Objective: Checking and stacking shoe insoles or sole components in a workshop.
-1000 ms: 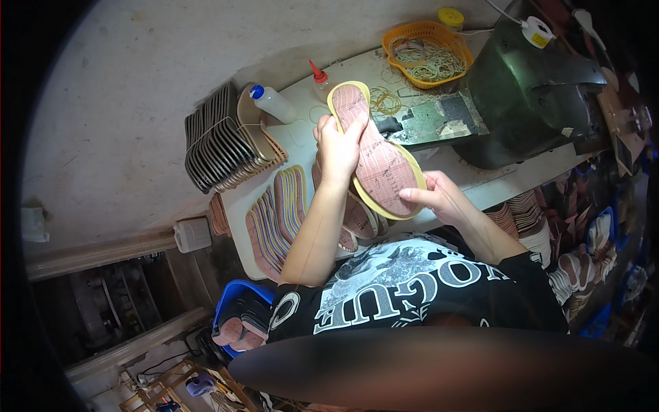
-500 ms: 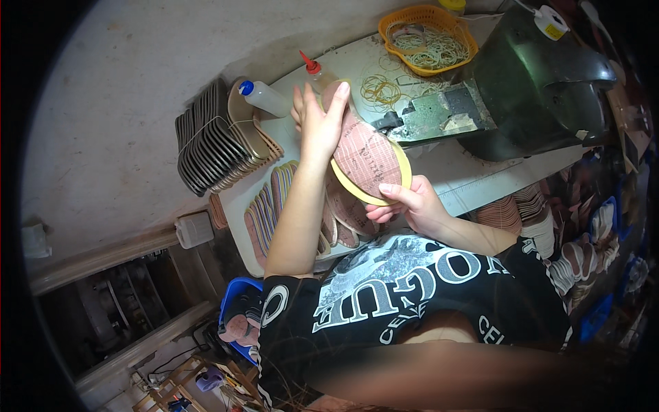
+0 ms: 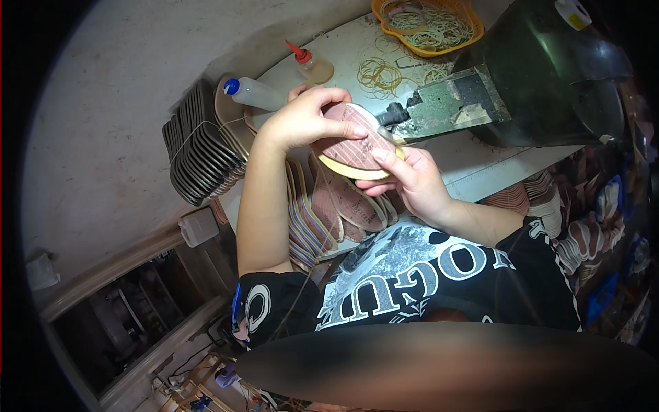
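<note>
A pinkish insole point(image 3: 343, 152) with printed markings and a pale yellow edge is held in both my hands above the worktable. My left hand point(image 3: 309, 122) grips its far left part, the thumb lying across the top face. At the near right end my right hand point(image 3: 420, 180) pinches it, thumb on top and fingers beneath. The insole's far right edge is right by the working end point(image 3: 392, 115) of a green machine point(image 3: 449, 103); I cannot tell whether they touch. Below my hands, several similar insoles point(image 3: 351, 204) lie in a fanned pile.
Dark insoles point(image 3: 199, 147) stand bundled in a row at the left. Behind my left hand are a blue-capped bottle point(image 3: 255, 94) and a red-tipped bottle point(image 3: 316, 69). An orange basket point(image 3: 470, 42) holds rubber bands; loose bands point(image 3: 379, 77) lie before it. More stacked pieces point(image 3: 542, 199) are at right.
The insole has turned, and its far edge has come up to the machine's working end. My left hand has shifted from its narrow end to lay its thumb across the top face.
</note>
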Tool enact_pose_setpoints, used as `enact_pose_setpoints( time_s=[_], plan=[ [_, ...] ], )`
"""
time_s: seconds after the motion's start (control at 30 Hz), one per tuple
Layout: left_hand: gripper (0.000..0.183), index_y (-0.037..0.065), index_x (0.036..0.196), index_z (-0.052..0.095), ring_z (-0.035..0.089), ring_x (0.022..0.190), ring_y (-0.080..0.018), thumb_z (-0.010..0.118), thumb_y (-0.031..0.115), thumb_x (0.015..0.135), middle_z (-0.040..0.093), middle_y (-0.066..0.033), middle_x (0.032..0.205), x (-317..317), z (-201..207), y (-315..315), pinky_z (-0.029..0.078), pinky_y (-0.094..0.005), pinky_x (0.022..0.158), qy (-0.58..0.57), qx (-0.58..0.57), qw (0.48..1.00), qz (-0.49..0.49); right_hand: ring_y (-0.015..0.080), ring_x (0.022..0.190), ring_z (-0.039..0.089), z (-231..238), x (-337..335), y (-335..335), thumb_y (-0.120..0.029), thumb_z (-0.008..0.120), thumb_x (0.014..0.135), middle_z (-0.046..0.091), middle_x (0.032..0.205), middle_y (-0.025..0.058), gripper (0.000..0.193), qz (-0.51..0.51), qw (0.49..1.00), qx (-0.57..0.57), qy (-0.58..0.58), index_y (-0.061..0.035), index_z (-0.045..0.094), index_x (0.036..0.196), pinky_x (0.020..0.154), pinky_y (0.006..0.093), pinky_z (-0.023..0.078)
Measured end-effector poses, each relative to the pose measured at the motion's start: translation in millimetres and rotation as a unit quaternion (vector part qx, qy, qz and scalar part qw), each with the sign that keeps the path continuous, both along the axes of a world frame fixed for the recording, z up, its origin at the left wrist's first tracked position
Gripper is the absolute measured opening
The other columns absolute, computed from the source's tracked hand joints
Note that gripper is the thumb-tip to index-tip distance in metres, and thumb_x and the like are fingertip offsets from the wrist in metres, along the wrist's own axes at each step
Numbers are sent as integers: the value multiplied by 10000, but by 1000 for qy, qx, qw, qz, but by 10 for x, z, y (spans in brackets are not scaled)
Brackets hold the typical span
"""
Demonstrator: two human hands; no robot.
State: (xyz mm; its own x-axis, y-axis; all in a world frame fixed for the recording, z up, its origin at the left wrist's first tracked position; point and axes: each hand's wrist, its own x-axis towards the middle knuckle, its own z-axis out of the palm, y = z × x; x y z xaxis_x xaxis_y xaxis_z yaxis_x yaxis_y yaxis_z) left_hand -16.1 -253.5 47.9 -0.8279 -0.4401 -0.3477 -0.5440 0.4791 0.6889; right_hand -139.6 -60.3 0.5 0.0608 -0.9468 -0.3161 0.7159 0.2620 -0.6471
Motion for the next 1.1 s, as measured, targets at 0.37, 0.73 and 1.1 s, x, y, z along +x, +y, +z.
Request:
enact_pose_setpoints(
  time_s=[0.37, 0.73, 1.1],
  plan=[
    [409, 13, 929, 603, 537, 739, -88, 772, 347, 764, 594, -6, 797, 270, -101, 229, 454, -241, 665, 34, 95, 981, 163, 192, 751, 698, 123, -28, -77, -322, 568, 944, 678, 907, 162, 409, -13, 999, 41, 9, 80, 607, 1007, 642, 236, 571],
    [569, -28, 695, 630, 535, 551, -120, 772, 524, 694, 602, -61, 638, 356, -17, 601, 437, -280, 497, -64, 81, 955, 277, 107, 705, 664, 47, -110, -48, -289, 590, 928, 685, 854, 75, 297, 13, 996, 9, 87, 1, 646, 956, 638, 209, 554],
    [631, -74, 830, 682, 652, 667, -150, 644, 555, 818, 669, -153, 729, 200, -40, 1048, 502, -248, 609, 6, 143, 928, 345, 104, 872, 615, -12, -81, 354, -243, 650, 877, 656, 1008, 60, 345, 111, 979, -31, 171, -9, 599, 1125, 770, 258, 509]
  ],
)
